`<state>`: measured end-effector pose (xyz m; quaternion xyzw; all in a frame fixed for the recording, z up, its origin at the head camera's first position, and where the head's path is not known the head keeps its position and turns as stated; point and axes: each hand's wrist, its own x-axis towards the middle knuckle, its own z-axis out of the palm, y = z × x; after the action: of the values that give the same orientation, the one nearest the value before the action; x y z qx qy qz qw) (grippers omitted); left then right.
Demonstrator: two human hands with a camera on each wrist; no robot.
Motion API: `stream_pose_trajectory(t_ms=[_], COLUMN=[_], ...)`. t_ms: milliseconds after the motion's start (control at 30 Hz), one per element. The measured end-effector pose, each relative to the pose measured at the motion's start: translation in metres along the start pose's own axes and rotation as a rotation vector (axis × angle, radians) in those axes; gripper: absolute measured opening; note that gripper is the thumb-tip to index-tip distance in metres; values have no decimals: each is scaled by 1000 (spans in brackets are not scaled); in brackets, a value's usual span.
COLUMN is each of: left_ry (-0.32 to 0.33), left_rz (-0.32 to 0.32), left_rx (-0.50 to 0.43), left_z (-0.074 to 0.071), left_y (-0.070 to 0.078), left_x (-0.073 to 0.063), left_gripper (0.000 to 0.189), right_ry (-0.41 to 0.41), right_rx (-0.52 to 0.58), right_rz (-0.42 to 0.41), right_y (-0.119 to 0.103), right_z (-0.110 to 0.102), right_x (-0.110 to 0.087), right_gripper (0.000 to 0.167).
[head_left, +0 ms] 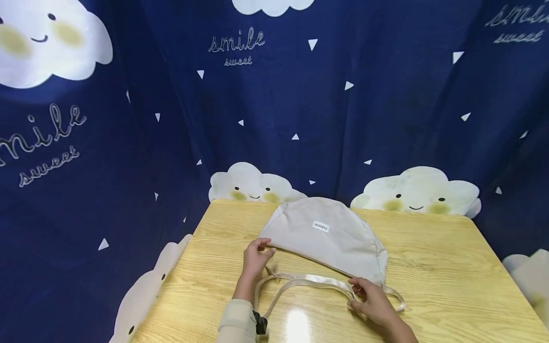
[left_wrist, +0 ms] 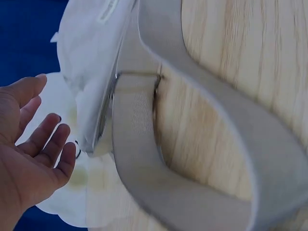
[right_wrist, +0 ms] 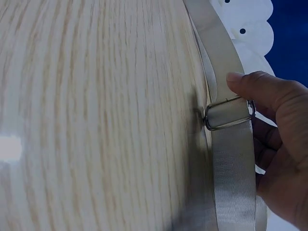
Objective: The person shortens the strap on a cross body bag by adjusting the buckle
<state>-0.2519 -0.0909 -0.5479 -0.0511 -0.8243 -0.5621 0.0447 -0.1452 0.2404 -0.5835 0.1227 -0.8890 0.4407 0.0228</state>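
On the table lies a pale beige half-moon bag [head_left: 326, 247] with a small white "FASHION" label [head_left: 320, 226], its straight edge towards me. Its webbing strap [head_left: 317, 279] loops out in front of that edge. By the bag's left corner is my left hand [head_left: 255, 259], fingers spread and slightly bent, holding nothing. My right hand [head_left: 372, 302] pinches the strap near the bag's right end. In the right wrist view the thumb lies on the webbing beside a metal slider buckle [right_wrist: 226, 126], with the fingers behind. Another slider [left_wrist: 139, 73] shows on the strap in the left wrist view.
Light wood covers the tabletop [head_left: 429, 267], with a bright glare spot near its front. A dark blue curtain [head_left: 274, 105] with smiling clouds hangs behind and along the sides. A black band clip [head_left: 260, 323] sits at my left wrist.
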Motion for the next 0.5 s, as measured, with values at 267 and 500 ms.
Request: stream_pose_trajectory(t_ms=[267, 500], left_ry=[95, 127], left_rz=[-16, -52], left_rx=[40, 68], left_z=[-6, -12], left_y=[-19, -29], left_x=[8, 15], left_gripper=[34, 37], right_ry=[89, 190], right_rx=[2, -54], right_rz=[22, 74], right_y=[3, 1], right_z=[7, 15], right_x=[0, 0], right_gripper=[47, 45])
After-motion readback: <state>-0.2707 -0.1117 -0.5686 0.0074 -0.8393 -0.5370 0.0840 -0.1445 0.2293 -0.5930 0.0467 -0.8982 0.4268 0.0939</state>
